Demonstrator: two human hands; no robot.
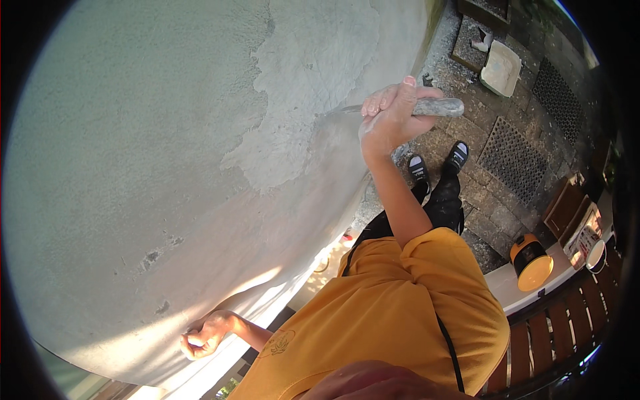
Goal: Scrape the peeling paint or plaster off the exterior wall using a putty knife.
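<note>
In my right hand [399, 120] is a putty knife [440, 107], its handle smeared with pale plaster. My fingers wrap round it, and the thin blade meets the wall [153, 133] to the left. White smears cover these fingers too. A lighter, ragged-edged patch of plaster [293, 87] spreads over the grey wall beside the blade. Lower left, my left hand [208, 335] is closed with curled fingers, close to the wall's sunlit lower part. I see nothing between its fingers.
On the paving [470, 180], near my feet, lie dark perforated mats [512, 160]. Farther off sits a pale plaster-smeared tub [501, 69] beside a block [470, 43]. At right are a yellow-and-black bucket [535, 272], a white container [595, 255] and a slatted wooden bench [560, 330].
</note>
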